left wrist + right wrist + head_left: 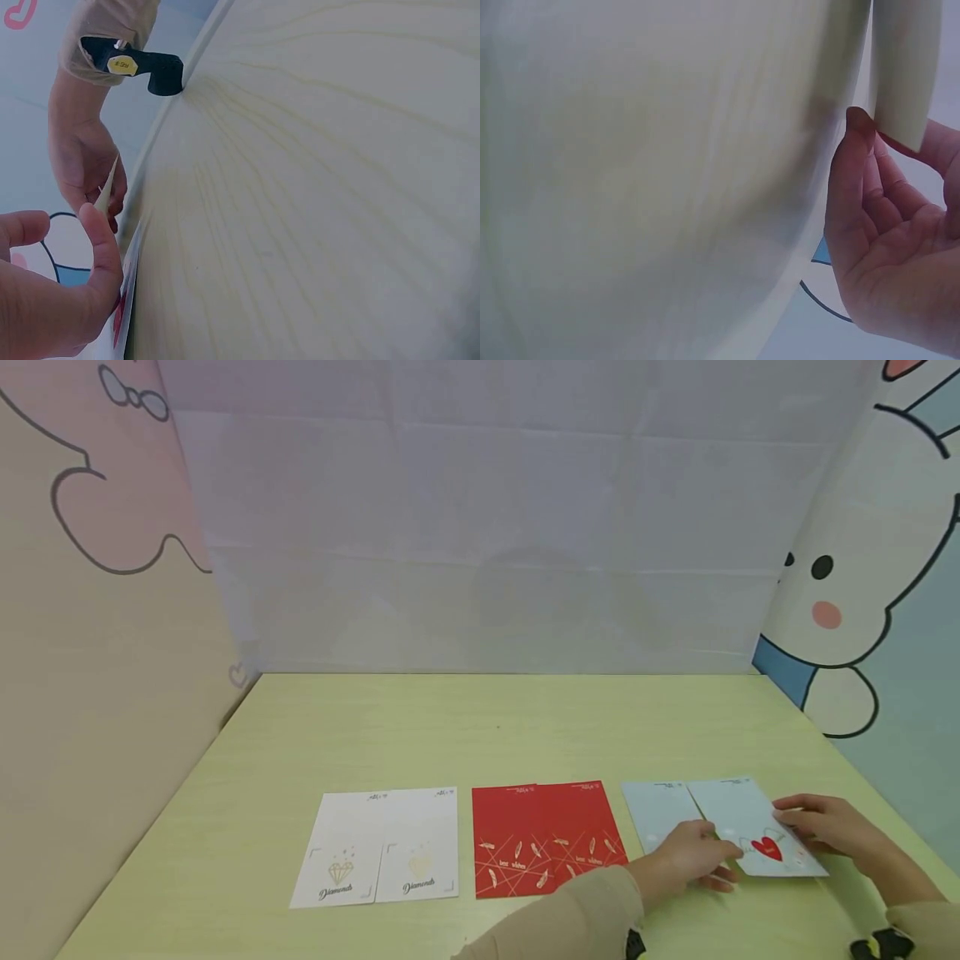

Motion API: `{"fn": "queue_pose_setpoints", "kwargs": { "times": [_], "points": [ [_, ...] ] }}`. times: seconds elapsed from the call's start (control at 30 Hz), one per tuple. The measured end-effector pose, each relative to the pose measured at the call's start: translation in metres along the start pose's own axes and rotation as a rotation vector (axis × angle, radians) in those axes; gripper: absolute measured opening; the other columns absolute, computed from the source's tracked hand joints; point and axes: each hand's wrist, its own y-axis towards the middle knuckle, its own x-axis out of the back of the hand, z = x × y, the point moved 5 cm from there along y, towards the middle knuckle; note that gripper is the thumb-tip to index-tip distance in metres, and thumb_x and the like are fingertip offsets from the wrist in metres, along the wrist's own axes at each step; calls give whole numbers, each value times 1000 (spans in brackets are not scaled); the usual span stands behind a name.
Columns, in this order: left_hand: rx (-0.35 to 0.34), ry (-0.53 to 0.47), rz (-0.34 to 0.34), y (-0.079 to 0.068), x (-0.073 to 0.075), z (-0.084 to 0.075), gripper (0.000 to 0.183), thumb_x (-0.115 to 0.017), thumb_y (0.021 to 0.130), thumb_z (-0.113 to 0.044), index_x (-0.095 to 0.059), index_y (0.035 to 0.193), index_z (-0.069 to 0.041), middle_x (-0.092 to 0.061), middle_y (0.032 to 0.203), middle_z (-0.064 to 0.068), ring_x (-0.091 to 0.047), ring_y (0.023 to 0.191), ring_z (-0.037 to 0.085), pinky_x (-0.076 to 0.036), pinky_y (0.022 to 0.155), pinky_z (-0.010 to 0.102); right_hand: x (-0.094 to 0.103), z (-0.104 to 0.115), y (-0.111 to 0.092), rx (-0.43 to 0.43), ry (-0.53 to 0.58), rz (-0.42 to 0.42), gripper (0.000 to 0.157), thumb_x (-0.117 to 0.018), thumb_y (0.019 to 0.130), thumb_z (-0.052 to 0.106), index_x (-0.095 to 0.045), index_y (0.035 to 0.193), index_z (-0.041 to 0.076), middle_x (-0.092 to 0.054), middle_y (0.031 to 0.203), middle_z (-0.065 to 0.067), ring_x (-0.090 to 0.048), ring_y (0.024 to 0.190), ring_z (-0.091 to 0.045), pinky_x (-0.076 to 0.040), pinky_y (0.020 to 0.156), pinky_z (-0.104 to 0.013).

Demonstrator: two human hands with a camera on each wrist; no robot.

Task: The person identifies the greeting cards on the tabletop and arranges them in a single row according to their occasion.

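In the head view, a light blue card [729,806] with a red heart is held between both hands at the right side of the table. My left hand [684,858] pinches its lower left edge, while my right hand [828,828] grips the right edge. The lower part of the card is lifted off the table. A second light blue card [654,802] lies just left of it, partly covered by the left hand. In the right wrist view, the held card [906,75] shows between thumb and fingers of the right hand [892,240].
Two red cards [510,827] with gold feather prints lie side by side mid-table. Left of them are two white cards [412,835] with diamond prints. A white sheet [480,527] hangs behind the table [480,727], and walls with cartoon drawings flank it.
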Motion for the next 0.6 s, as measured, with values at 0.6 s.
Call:
{"fn": "queue_pose_setpoints", "kwargs": {
  "times": [0.6],
  "points": [
    [55,174,-41,0,2,1,42,-65,78,-11,-50,115,5,-57,79,7,-62,64,28,-50,57,39,-3,-2,3,-7,13,15,50,-55,86,24,-42,112,-17,-57,84,-6,-52,70,-17,-47,59,-31]
  ]
}}
